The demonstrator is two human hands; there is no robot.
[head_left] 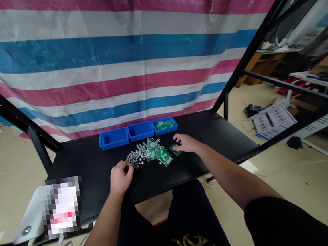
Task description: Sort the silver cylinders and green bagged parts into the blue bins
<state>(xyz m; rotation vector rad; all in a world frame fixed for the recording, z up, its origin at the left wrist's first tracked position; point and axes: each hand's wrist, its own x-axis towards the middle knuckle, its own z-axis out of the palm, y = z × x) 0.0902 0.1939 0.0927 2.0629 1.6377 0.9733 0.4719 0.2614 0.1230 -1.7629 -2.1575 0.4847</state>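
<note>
A loose pile lies mid-table: small grey cylindrical pieces [139, 152] on its left, and small clear packets with green contents [157, 153] on its right. My left hand [121, 177] rests at the pile's left edge, fingers curled round beside the grey pieces. Whatever its fingertips may hold is hidden. To the right of the pile, my right hand [186, 142] hovers with thumb and fingers apart over a single green packet [175, 149]. I cannot tell whether the thumb touches that packet.
Three blue bins stand along the back: a left bin [100, 143], a middle bin [141, 137] and a right bin [166, 130] holding green packets. A striped sheet [130, 46] hangs behind the black table [210, 133]. A white device [33, 217] with cables lies at front left.
</note>
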